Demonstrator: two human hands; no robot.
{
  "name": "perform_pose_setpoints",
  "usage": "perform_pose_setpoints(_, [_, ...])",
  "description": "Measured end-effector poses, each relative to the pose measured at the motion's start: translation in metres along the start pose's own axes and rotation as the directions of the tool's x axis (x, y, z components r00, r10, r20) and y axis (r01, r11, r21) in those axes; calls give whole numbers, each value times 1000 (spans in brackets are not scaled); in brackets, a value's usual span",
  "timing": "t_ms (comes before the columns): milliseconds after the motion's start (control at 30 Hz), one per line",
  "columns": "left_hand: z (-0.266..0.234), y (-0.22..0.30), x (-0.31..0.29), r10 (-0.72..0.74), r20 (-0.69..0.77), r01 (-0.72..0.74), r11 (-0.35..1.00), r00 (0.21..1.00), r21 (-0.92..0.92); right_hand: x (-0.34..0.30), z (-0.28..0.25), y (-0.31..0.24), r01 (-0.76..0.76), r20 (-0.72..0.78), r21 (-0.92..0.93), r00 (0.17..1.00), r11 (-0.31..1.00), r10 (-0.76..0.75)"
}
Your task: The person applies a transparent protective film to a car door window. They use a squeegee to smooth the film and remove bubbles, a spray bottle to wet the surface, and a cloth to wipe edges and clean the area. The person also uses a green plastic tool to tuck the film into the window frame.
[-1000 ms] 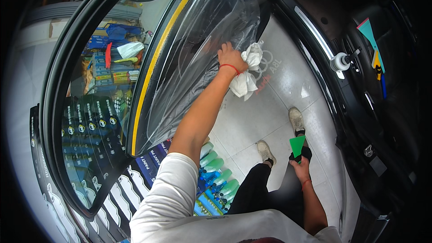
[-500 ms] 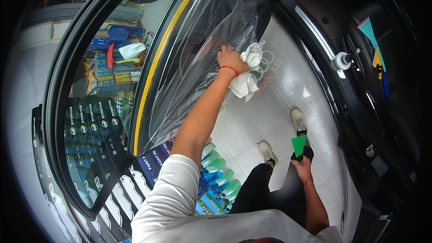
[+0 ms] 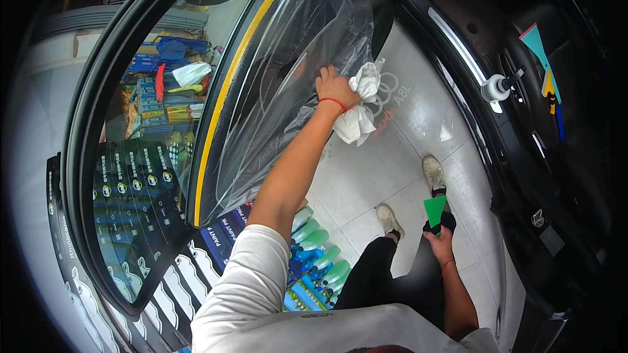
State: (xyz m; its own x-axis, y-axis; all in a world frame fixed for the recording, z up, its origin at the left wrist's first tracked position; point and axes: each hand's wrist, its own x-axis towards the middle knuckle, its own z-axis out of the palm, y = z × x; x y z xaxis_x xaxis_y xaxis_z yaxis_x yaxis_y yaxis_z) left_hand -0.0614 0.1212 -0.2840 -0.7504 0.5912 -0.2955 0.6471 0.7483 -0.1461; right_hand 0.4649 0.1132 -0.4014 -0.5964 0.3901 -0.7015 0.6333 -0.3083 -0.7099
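Observation:
My left hand [image 3: 337, 89] is closed around a crumpled white cloth [image 3: 355, 125], which bulges out on both sides of the fist. It rests at the edge of a clear plastic sheet [image 3: 275, 111] that drapes over the inner side of the open car door. A yellow strip [image 3: 226, 78] runs along the sheet's upper border, below the window glass [image 3: 140, 189]. Low on the right, my right hand [image 3: 440, 242] grips a squeegee [image 3: 434, 210] with a green, flared blade pointing away from me. The fingers partly hide its dark lower end.
The car's dark sill and body [image 3: 484, 157] curve along the right. A white-bodied bottle [image 3: 495, 89] and a teal scraper [image 3: 538, 49] lie there. Behind the door stand bottles with green liquid [image 3: 320, 248] and printed boxes [image 3: 219, 238]. My shoes [image 3: 390, 221] are on the tiled floor.

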Motion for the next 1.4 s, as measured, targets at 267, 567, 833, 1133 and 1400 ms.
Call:
perform_pose_setpoints(267, [-3, 1, 2, -12, 21, 12, 1000, 1000, -5, 2, 5, 3, 60, -79, 34, 995, 998, -57])
perform_pose_setpoints(567, [-3, 1, 3, -17, 4, 17, 999, 1000, -29, 1, 4, -1, 45, -67, 34, 997, 998, -43])
perform_pose_setpoints(833, [-2, -1, 3, -9, 24, 9, 1000, 1000, 1, -1, 7, 4, 25, -63, 45, 998, 999, -22])
perform_pose_setpoints(1133, [-2, -3, 3, 26, 17, -26, 1000, 1000, 13, -1, -1, -3, -2, -51, 44, 999, 999, 4])
perform_pose_setpoints(1400, [-9, 0, 5, 34, 71, -38, 998, 997, 48, -8, 6, -11, 13, -60, 32, 998, 999, -11])
